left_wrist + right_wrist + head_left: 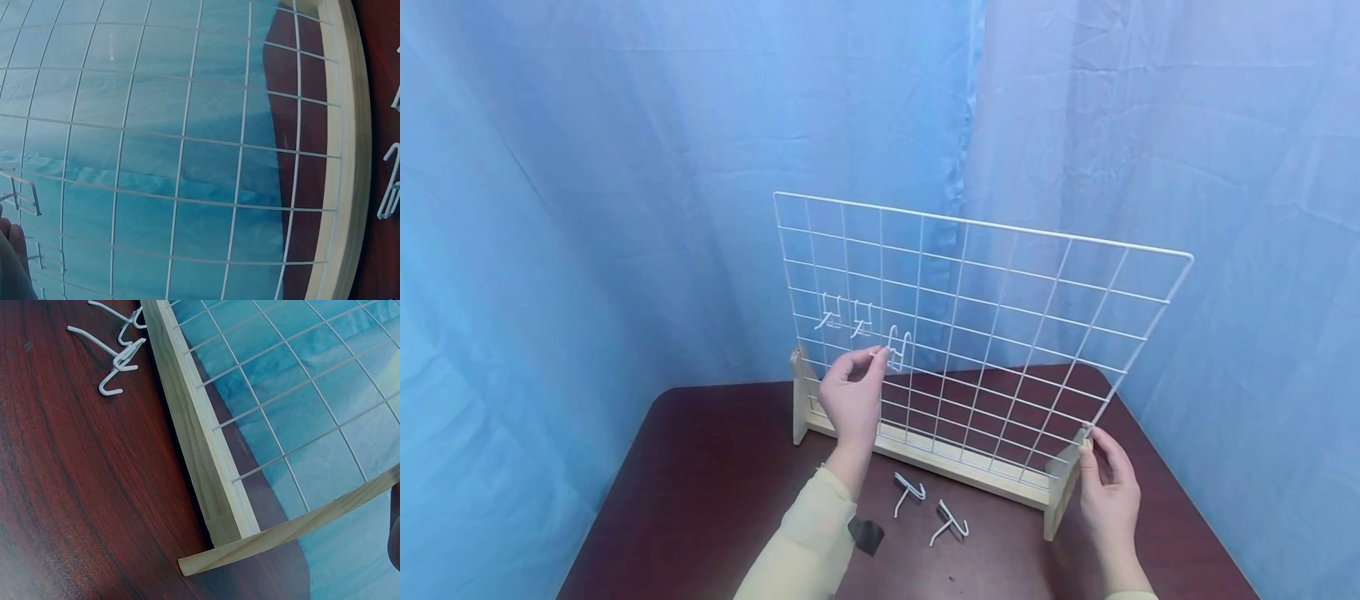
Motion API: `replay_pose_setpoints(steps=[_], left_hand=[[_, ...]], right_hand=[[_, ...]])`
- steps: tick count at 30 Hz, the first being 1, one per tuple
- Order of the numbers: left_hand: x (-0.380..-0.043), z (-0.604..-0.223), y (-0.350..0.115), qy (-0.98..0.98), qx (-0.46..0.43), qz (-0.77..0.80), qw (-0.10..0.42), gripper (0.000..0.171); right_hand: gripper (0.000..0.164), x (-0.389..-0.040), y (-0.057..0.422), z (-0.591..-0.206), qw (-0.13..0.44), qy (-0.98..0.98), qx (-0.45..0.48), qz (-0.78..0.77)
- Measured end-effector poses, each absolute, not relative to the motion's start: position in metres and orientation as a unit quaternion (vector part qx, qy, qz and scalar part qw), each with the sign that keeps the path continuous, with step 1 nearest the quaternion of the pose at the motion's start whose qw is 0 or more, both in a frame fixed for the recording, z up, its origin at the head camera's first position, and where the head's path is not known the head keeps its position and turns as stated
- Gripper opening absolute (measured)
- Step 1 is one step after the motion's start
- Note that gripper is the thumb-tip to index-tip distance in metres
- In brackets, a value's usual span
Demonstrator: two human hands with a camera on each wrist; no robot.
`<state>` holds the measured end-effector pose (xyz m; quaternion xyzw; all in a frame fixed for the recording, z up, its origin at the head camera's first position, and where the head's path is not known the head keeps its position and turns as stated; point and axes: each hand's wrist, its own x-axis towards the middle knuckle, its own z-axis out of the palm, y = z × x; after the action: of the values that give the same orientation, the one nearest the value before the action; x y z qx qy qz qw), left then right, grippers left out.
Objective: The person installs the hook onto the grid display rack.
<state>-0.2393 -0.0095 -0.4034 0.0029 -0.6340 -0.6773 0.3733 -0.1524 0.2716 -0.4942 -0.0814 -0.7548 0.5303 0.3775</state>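
Observation:
My left hand [854, 398] pinches a white double-wire hook [906, 343] between thumb and fingertips, in front of the white wire grid panel [981, 223]. In the left wrist view that hook [34, 199] overlaps the grid wires at the left edge, above the fingers [17, 244]. Two similar hooks, one [829, 315] farther left and another [862, 323] beside it, hang on a grid wire. The panel stands upright in a wooden base [925, 458]. My right hand [1112, 496] holds the top of the base's right end piece [1060, 492], at the panel's edge.
Two loose white hooks, one [910, 490] and another [950, 525], lie on the dark red table [700, 500] before the base. A small black piece [867, 536] lies by the left sleeve [805, 542]. Blue curtains [662, 167] hang around the table.

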Motion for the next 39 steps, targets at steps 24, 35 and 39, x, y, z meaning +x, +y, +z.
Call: replay_pose_setpoints(steps=[24,35,39], left_hand=[[-0.256,-0.383,-0.002,-0.622,0.055,-0.670,0.402,0.011],[-0.261,-0.379,0.004,-0.632,0.070,-0.647,0.420,0.011],[-0.263,-0.382,0.006,-0.639,0.074,-0.638,0.423,0.012]], right_hand=[[0.031,-0.153,0.271,-0.493,0.376,-0.748,-0.079,0.542],[0.034,-0.167,0.289,-0.523,0.364,-0.755,-0.093,0.538],[0.032,-0.167,0.289,-0.523,0.361,-0.757,-0.100,0.535]])
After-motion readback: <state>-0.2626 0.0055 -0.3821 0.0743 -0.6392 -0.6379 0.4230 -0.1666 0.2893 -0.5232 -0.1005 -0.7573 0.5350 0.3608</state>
